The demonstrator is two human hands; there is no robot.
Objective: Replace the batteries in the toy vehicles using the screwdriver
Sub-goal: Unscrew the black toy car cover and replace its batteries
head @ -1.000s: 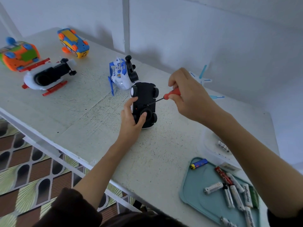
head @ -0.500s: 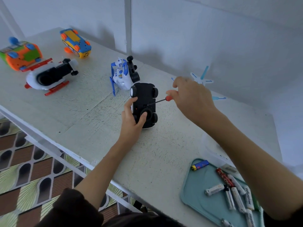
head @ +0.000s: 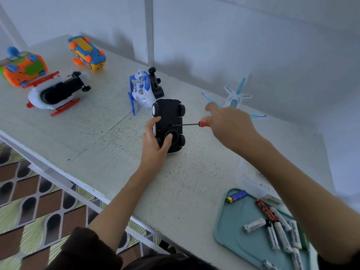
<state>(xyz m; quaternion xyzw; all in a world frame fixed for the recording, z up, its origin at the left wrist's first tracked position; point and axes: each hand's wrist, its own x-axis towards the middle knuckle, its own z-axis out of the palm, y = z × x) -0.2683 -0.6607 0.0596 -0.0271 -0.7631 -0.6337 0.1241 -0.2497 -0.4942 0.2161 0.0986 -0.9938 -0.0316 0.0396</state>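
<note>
The left hand (head: 155, 145) is gripping the upturned toy car (head: 169, 121) at frame centre. The right hand (head: 229, 125) is pinching the screwdriver (head: 191, 124); it should be kept seated squarely in the screw.

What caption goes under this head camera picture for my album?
Left hand steadies an upturned black toy car while the right hand works a red-handled screwdriver at its underside.

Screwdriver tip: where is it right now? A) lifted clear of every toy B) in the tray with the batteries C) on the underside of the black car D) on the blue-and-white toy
C: the right hand holds the screwdriver with its tip on the upturned underside of the black car, which the left hand grips on the table.
</note>
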